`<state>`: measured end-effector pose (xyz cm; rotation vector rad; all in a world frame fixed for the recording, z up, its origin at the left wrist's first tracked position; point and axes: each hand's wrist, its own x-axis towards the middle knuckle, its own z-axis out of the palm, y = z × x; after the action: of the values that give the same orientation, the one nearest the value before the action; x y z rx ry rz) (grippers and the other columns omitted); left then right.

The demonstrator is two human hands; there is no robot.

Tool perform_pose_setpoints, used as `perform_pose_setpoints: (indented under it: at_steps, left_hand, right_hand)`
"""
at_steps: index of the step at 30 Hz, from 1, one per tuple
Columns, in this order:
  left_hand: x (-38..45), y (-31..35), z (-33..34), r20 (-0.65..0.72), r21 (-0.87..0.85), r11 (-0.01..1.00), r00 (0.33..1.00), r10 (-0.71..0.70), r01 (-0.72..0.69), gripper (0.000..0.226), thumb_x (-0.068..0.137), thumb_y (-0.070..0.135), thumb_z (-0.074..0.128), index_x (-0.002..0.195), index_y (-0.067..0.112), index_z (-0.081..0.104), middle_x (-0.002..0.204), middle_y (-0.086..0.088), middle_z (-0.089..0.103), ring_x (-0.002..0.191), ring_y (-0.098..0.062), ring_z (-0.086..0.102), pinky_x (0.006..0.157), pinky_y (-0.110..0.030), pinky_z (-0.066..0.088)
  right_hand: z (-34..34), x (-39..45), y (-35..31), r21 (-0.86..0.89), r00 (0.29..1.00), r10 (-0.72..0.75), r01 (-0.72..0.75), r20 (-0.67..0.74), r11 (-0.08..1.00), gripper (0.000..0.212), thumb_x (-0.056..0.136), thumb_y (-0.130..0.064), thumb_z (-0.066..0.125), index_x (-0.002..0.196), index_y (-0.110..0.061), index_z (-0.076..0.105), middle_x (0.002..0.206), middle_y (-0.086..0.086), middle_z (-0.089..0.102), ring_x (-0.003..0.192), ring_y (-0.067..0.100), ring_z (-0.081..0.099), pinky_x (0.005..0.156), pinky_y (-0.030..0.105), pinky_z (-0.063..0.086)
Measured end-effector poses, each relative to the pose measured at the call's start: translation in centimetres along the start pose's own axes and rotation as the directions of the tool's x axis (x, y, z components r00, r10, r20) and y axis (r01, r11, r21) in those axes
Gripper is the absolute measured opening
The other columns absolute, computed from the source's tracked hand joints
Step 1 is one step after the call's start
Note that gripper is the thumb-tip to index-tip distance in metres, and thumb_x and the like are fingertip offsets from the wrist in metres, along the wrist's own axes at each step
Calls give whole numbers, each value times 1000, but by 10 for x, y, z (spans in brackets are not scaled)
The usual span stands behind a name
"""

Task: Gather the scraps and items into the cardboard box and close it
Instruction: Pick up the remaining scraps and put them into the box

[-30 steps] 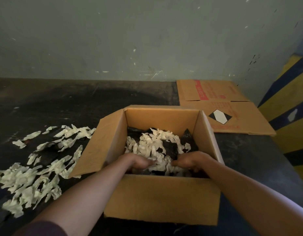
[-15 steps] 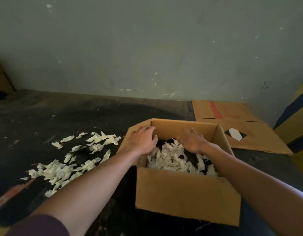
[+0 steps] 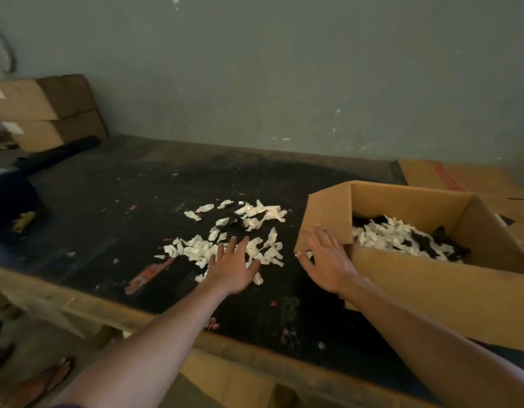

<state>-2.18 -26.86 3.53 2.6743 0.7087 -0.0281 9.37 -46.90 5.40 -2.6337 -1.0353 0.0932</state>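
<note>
White scraps [image 3: 243, 234] lie loose on the dark table [image 3: 107, 207], just under and beyond the left hand [image 3: 232, 267], whose fingers are spread and hold nothing. The right hand [image 3: 327, 260] (also splayed, empty) hovers beside the box [image 3: 431, 287], whose flaps stand open to its right with more scraps inside.
</note>
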Motion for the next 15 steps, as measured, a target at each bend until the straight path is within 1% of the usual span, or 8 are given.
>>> perform_pose_setpoints:
  at_steps: [2,4,7,10,13,15]
  left_hand:
    - [-13,-37,14,54,-23,998,996,-64,66,80,94,61,42,156,32,2,166,-7,0,150,-37,0,119,-58,11]
    - [-21,-70,31,104,-40,990,986,-133,137,88,90,65,45,156,31,-2,166,-7,-3,150,-39,-2,118,-59,11]
    - [-29,-108,56,164,-56,965,956,-243,255,98,86,69,50,156,30,-6,165,-8,-6,149,-41,-2,118,-59,12]
    - [-32,-136,78,215,-72,946,931,-296,317,106,82,72,52,154,31,-14,165,-10,-11,148,-42,-6,119,-57,8]
    - [-22,-159,93,219,-22,939,918,-332,344,113,77,80,47,151,32,-24,163,-11,-17,148,-41,-13,120,-56,2]
    - [-9,-172,97,196,46,938,917,-347,345,119,71,88,41,150,31,-28,162,-12,-21,148,-40,-16,119,-56,-3]
  right_hand:
    - [27,-11,-19,-12,996,-84,84,-3,996,62,99,-46,42,154,-30,17,164,8,6,151,25,-1,121,45,8]
    - [57,-19,-32,-4,994,-85,86,67,996,66,98,-50,41,155,-33,12,165,5,-1,151,23,-6,122,47,7]
    - [100,-26,-35,30,975,29,-37,221,999,80,92,-62,44,154,-42,-2,164,2,-16,149,25,-16,120,54,5]
    - [135,-23,-24,3,928,151,-162,341,987,99,78,-80,46,146,-51,-20,160,0,-29,147,31,-22,114,64,2]
    - [162,-10,-18,-52,888,230,-229,399,972,112,67,-91,44,138,-53,-33,155,1,-40,144,34,-28,111,70,0]
    - [178,6,-21,-96,886,256,-238,387,967,115,62,-96,38,135,-52,-39,152,3,-43,143,35,-31,110,73,-4]
